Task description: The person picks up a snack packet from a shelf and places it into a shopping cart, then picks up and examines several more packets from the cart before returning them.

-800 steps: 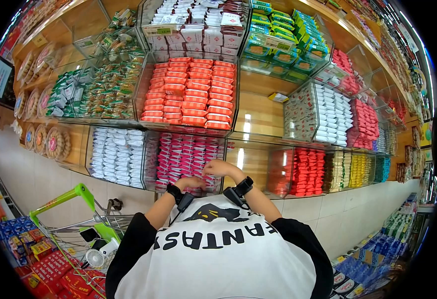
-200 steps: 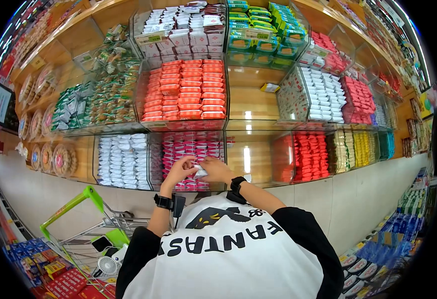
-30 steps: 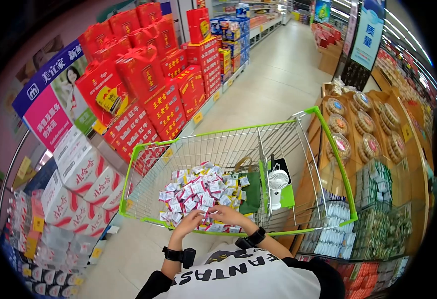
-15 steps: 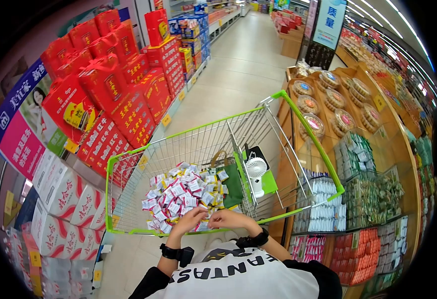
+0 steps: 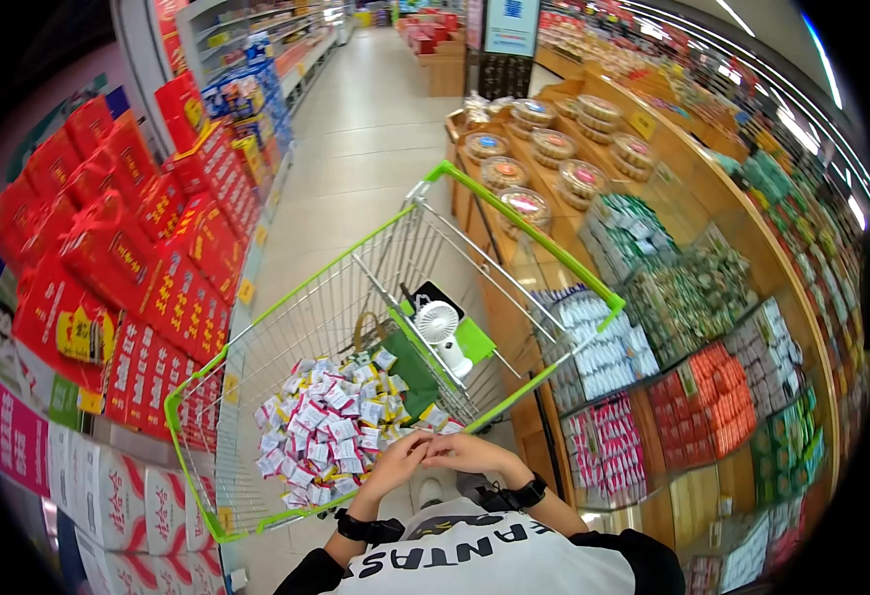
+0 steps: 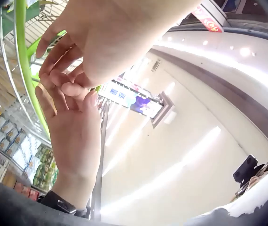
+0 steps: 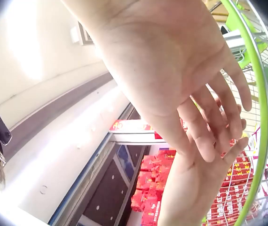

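My left hand (image 5: 395,463) and right hand (image 5: 466,453) meet at the fingertips over the near side of a green-edged shopping cart (image 5: 534,237). In the left wrist view, the left hand (image 6: 110,37) has loosely bent fingers that overlap those of the other hand. The right hand (image 7: 171,70) shows a bare palm and relaxed fingers in the right wrist view. Neither hand holds anything. Beyond them in the cart lies a heap of small white, pink and yellow wrapped packets (image 5: 321,426). A dark green bag (image 5: 415,369) sits beside the heap.
A white handheld fan (image 5: 437,322) rests in the cart's seat part. On the right stands a wooden display with round clear tubs (image 5: 524,210) and bins of orange-red packets (image 5: 702,402). Stacked red gift boxes (image 5: 108,248) line the left. A tiled aisle (image 5: 346,159) runs ahead.
Earlier the hands were at the shelf bins, with a small white packet between them 6.7 s ago. Over the last second the view turns right; the cart shifts left, and the hands stay together.
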Demonstrator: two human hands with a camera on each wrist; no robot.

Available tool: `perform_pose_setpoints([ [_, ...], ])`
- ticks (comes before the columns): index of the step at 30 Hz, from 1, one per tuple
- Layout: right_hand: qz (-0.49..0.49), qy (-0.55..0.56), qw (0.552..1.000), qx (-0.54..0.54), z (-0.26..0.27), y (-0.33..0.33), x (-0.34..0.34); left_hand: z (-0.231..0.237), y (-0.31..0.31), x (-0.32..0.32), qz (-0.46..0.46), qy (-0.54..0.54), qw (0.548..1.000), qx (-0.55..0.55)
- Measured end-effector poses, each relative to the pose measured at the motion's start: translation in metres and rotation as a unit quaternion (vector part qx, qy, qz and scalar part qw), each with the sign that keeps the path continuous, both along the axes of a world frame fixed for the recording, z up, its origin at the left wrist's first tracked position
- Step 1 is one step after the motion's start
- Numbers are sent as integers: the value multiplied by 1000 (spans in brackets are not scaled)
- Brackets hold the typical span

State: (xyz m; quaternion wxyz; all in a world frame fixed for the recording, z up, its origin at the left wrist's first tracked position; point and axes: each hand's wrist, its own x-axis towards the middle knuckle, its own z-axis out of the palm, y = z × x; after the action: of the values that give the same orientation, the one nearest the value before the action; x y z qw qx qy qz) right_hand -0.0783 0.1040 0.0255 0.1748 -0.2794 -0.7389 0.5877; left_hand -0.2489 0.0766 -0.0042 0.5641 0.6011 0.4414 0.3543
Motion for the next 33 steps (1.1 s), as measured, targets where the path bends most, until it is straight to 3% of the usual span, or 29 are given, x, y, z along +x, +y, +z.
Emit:
perform_pose_setpoints([
  [4,-14,-43,999,-12,-7,-22,19,7,-7,14,-72,65,995,-7],
  [6,-18,-42,998,-35,-11,-31,26,6,-10,21,-115,48,992,1],
  [9,-5,-36,998,-48,-11,-36,30,16,-12,25,-145,89,984,58],
  [16,7,-27,999,-20,-21,-32,26,13,-12,24,-120,108,986,52],
  [22,-8,-24,999,-37,-22,-39,49,3,-4,43,-168,109,979,45],
  [23,-14,-24,999,-36,-21,-41,56,-1,-3,50,-163,111,977,83],
  [25,-70,-27,996,47,-19,-45,66,0,-4,65,-162,112,973,119],
  [27,-84,-40,995,35,-14,-47,78,14,-2,80,-176,131,967,131],
  [30,-86,-45,995,29,-15,-50,95,30,-2,98,-206,132,963,114],
  [33,-69,-38,996,34,-18,-54,115,16,-1,113,-244,137,957,81],
])
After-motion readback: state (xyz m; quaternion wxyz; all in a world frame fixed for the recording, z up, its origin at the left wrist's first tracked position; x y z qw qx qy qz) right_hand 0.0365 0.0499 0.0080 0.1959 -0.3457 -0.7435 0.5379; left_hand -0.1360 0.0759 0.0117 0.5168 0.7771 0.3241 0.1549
